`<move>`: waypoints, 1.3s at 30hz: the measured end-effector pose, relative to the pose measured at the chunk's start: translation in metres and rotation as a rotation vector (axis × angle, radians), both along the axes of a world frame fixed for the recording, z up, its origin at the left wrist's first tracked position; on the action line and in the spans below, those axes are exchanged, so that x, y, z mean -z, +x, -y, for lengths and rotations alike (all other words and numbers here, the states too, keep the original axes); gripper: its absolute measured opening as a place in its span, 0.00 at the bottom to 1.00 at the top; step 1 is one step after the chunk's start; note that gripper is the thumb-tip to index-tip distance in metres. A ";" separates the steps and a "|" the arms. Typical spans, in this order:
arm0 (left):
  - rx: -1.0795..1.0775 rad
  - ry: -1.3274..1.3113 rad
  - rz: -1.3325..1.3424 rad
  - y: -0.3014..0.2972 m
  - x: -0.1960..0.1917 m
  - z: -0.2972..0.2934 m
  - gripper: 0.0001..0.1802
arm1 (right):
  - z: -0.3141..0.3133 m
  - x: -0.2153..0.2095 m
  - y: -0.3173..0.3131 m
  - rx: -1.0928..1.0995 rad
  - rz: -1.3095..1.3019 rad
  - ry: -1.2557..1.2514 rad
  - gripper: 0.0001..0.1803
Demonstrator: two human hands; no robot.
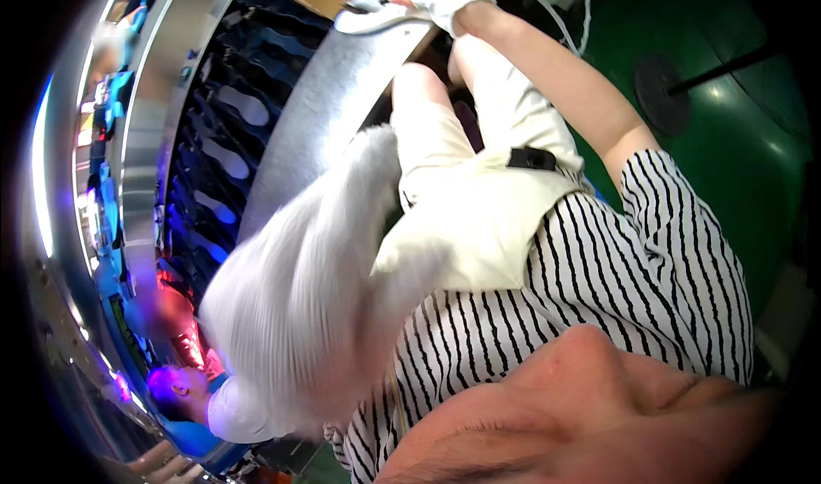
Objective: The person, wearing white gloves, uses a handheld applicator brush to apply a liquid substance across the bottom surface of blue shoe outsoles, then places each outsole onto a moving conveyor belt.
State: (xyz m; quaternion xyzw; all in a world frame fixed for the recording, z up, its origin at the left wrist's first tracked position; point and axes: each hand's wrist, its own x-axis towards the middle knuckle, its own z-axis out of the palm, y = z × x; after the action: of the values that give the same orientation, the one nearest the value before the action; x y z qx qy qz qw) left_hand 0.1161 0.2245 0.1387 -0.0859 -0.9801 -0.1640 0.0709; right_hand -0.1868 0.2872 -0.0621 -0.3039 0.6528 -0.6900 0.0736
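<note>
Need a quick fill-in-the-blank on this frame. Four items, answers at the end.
1. The large blurred hand in the foreground is the person's ____ one.
2. The other hand, close to a white sole-shaped piece, is near the picture's ____ edge.
3. The person's shirt has a pattern of black and white ____.
4. The floor on the picture's right is coloured ____.

Missing words: left; top; stripes; green.

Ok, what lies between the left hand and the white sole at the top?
In the head view, only a bare stretch of the grey metal bench shows between the left hand and the white sole; that hand is blurred.
</note>
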 end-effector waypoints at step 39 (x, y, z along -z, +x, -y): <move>-1.018 -0.371 0.636 -0.095 0.279 0.208 0.62 | 0.058 0.150 -0.144 -0.001 0.523 0.043 0.15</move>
State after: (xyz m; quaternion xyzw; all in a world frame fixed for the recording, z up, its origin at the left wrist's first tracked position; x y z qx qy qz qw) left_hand 0.0213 0.0166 -0.1408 0.4338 -0.8834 0.0454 -0.1712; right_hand -0.3313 0.2293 -0.2116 -0.1138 0.6261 -0.7309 0.2466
